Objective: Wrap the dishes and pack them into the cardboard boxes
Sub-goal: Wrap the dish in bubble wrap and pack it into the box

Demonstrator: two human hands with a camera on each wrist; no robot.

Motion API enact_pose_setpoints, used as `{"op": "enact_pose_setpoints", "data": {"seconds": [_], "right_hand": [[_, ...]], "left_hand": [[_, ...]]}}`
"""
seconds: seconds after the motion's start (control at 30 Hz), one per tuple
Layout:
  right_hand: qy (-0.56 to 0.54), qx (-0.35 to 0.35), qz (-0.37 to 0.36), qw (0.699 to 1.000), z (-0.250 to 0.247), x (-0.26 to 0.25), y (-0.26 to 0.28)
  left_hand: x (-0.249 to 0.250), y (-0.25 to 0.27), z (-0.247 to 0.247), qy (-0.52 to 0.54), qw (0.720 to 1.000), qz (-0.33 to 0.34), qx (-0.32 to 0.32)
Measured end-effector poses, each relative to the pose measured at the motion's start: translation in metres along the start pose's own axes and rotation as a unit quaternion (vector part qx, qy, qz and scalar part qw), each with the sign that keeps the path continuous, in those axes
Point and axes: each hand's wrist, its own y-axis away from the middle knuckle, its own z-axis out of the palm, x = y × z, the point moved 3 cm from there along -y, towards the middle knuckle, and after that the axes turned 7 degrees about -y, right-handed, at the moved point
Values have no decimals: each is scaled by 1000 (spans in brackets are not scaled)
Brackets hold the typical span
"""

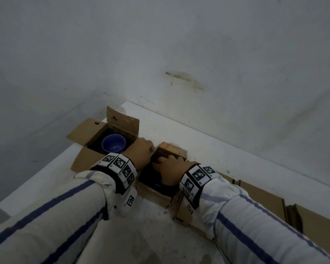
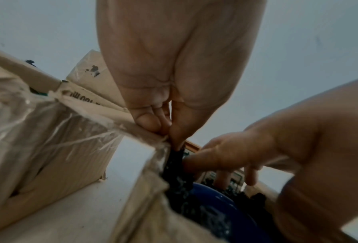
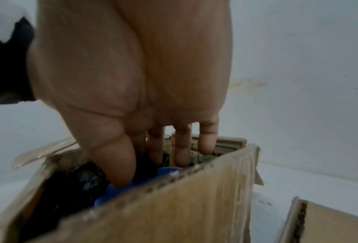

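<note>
A small open cardboard box stands on the white table between my hands. Inside it lies a blue dish, partly covered by black wrap. My left hand pinches the box's left wall together with the wrap's edge, fingers outside and thumb inside. My right hand reaches down into the box with its fingers straight; its thumb touches the blue dish beside the black wrap. The dish is mostly hidden in the head view.
To the left, a second open box holds an unwrapped blue bowl. Flattened cardboard lies along the wall to the right. The table ends at the left edge, and a wall stands close behind.
</note>
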Motion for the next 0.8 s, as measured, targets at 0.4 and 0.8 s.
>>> {"op": "enact_pose_setpoints", "data": {"seconds": [0.4, 0.8], "right_hand": [[-256, 194, -30, 947, 24, 82, 96], [-404, 313, 224, 830, 160, 271, 251]], "left_hand": [[117, 20, 9, -24, 998, -1, 65], [374, 47, 139, 41, 968, 217, -120]]}}
